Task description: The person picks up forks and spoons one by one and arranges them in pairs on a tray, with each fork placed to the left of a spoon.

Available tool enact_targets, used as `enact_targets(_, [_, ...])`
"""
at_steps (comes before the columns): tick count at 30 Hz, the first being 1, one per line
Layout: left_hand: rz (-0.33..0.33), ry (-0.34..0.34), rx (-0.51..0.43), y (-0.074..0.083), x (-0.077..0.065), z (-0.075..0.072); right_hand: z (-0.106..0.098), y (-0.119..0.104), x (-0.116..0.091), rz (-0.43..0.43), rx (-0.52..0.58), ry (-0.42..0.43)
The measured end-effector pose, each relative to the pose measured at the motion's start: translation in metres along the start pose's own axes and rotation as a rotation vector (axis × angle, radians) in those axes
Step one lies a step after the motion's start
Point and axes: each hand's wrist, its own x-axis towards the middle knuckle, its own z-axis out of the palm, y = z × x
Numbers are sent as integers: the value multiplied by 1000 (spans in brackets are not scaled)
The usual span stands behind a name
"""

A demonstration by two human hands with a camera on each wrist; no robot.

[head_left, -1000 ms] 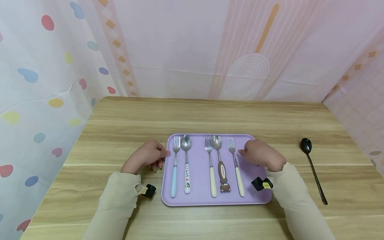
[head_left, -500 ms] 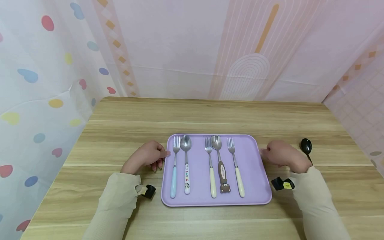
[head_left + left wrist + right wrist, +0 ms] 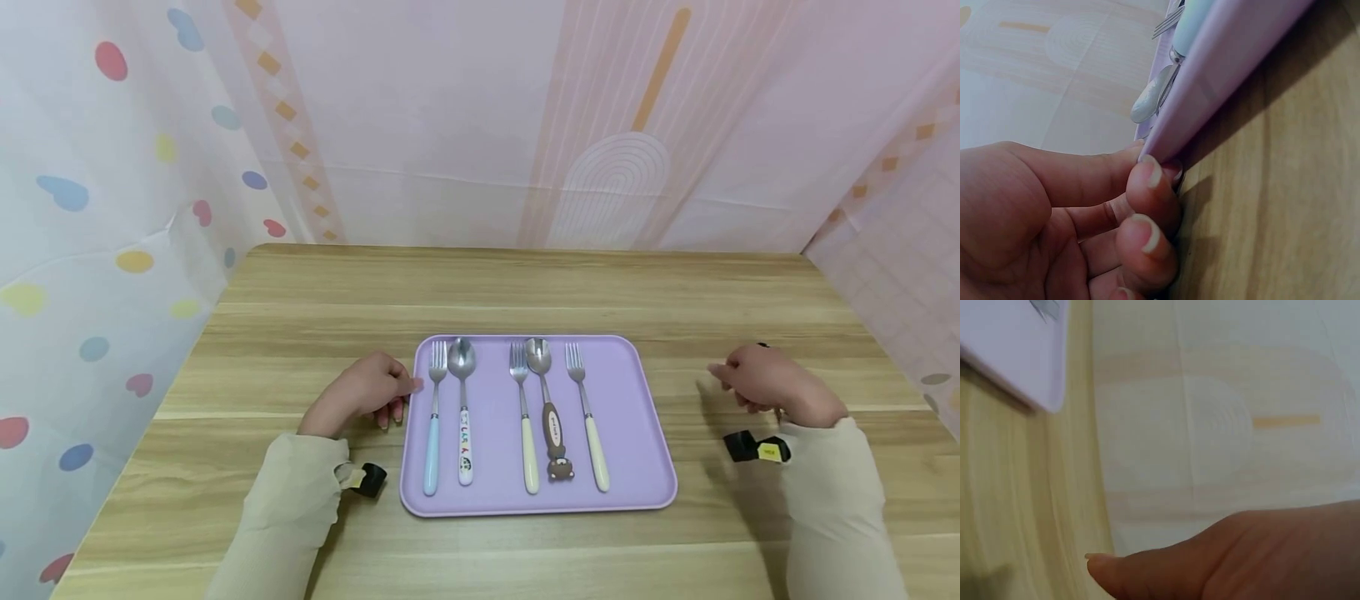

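My left hand (image 3: 369, 387) pinches the left rim of a lilac tray (image 3: 491, 467). In the left wrist view the thumb lies on the rim and the fingertips (image 3: 1155, 240) sit at its outer side. On the tray lie a blue-handled fork (image 3: 432, 450), a spoon with a white printed handle (image 3: 464, 433), two cream-handled forks, one (image 3: 529, 450) left of the other (image 3: 597, 454), and a brown bear-handled spoon (image 3: 553, 429). My right hand (image 3: 780, 383) is above the table at the right, fingers loosely bent, holding nothing visible. It covers nearly all of a black spoon (image 3: 762, 344).
The wooden table (image 3: 525, 292) runs back to a patterned curtain (image 3: 450, 125). Another dotted curtain (image 3: 112, 292) hangs along the left side. Both wrists wear a black device, one (image 3: 371, 481) left and one (image 3: 742, 446) right.
My right hand has moved right, from over the tray's right side to over the black spoon, now mostly hidden. The left hand stays on the tray's rim.
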Motion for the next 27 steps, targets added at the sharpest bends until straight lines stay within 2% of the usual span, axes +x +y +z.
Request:
enact_targets(3, [0, 1, -2, 0, 0, 0, -6, 13, -3, 14, 19, -5])
enact_targets(9, [7, 16, 9, 2, -2, 0, -15, 34, -9, 46, -31, -27])
enact_targets(16, [12, 17, 4, 1, -2, 0, -18, 49, -12, 128, 72, -34])
enact_targets(23, [9, 2, -3, 0, -1, 0, -18, 59, -14, 155, -52, -52])
enact_targets(27, [2, -3, -11, 0, -1, 0, -17, 63, -13, 171, -42, -75])
